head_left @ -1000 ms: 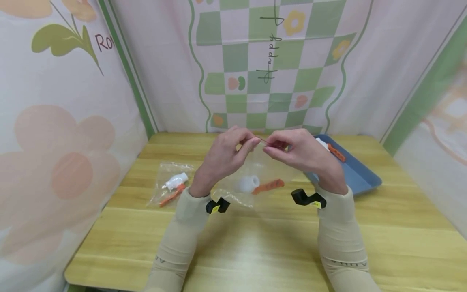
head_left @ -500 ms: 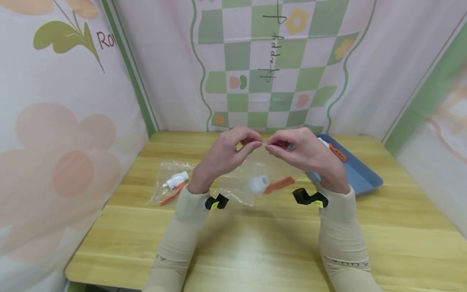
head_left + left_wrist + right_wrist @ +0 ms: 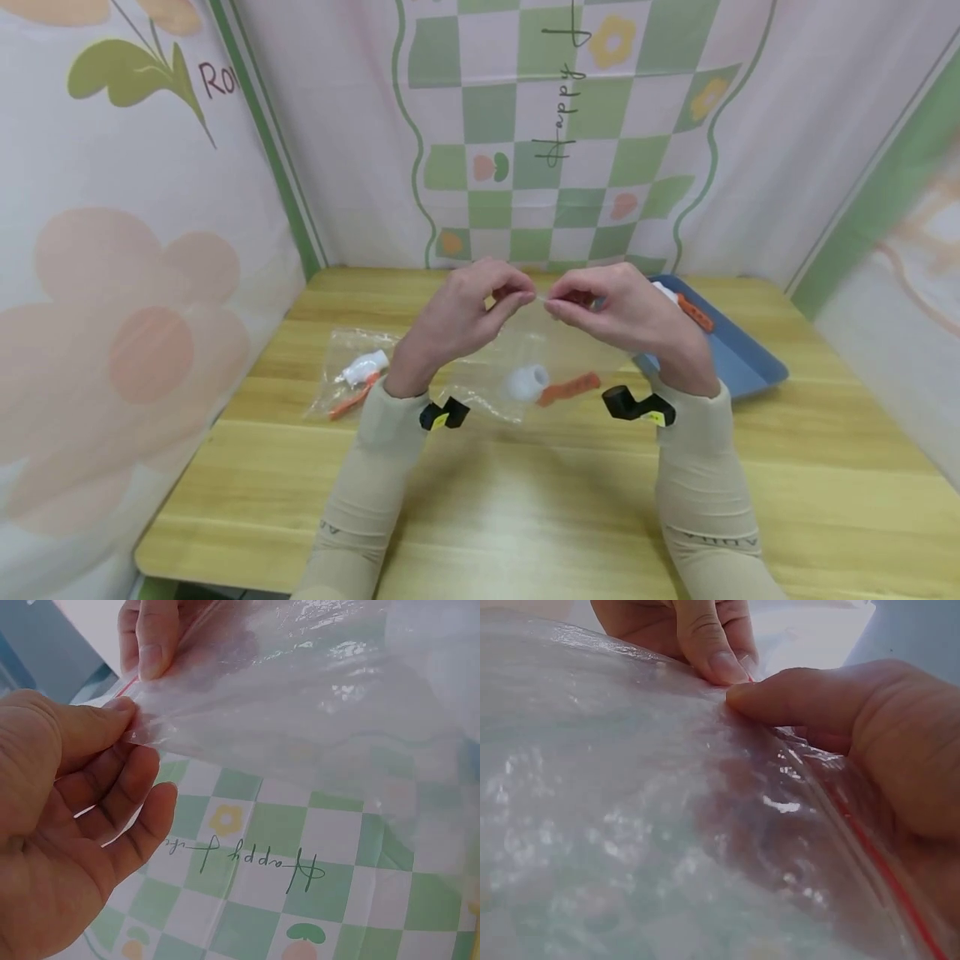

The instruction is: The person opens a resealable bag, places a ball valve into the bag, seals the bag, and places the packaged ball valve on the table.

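Above the desk (image 3: 525,508), a clear bag (image 3: 534,340) is pinched along its red-lined edge by the left hand (image 3: 463,317) and the right hand (image 3: 622,308), thumbs pretty close together. A white piece (image 3: 527,382) and an orange strip (image 3: 568,388) can be spotted through the plastic. Another bag (image 3: 327,390) is seen off left, a blue tray (image 3: 738,362) right.

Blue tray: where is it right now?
In the head view, the blue tray lies on the table, at the right, partly hidden behind the right hand.
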A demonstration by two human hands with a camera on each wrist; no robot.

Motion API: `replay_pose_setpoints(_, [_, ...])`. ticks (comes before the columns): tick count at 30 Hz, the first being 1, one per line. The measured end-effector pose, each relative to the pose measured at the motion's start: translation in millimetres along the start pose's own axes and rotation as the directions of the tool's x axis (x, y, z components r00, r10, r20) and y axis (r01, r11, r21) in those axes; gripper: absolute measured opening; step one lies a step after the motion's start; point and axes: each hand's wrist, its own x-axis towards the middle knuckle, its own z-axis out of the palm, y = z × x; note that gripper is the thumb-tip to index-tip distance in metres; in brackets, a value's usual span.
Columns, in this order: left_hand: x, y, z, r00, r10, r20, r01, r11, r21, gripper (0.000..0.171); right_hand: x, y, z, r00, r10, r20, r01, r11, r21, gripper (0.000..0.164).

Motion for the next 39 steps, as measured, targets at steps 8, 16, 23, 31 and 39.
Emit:
replay_pose_setpoints(8, [-0.6,2.4,1.4,0.998,-0.030,-0.064,0.030,1.000,0.004,0.009,0.7,-0.7,-0.4,1.000,0.006,0.020,-0.006,1.000,0.016,0.016])
replay_pose_setpoints(16, [-0.4,3.5,2.5,0.995,-0.063,-0.080,0.064,0.998,0.016,0.011,0.4,-1.3,-0.9,1.000,0.000,-0.024,0.000,1.000,-0.022,0.016])
replay_pose_setpoints(23, [-0.8,5.9,2.2,0.995,-0.086,-0.047,0.086,0.996,0.006,0.010,0.0,-3.2,-1.4,0.999,-0.013,-0.034,0.013,1.000,-0.013,0.017])
replay_pose_setpoints(31, [-0.7,8.1,1.9,0.991,-0.131,-0.028,0.130,0.991,-0.043,0.009,0.3,-5.3,-0.5,1.000,-0.011,-0.018,0.011,1.000,0.000,0.016])
replay_pose_setpoints(39, [0.9,6.3,3.9,0.991,-0.103,-0.086,0.090,0.985,-0.146,0.009,0.1,-3.2,-0.7,0.998,-0.047,-0.029,0.047,0.999,0.000,0.019])
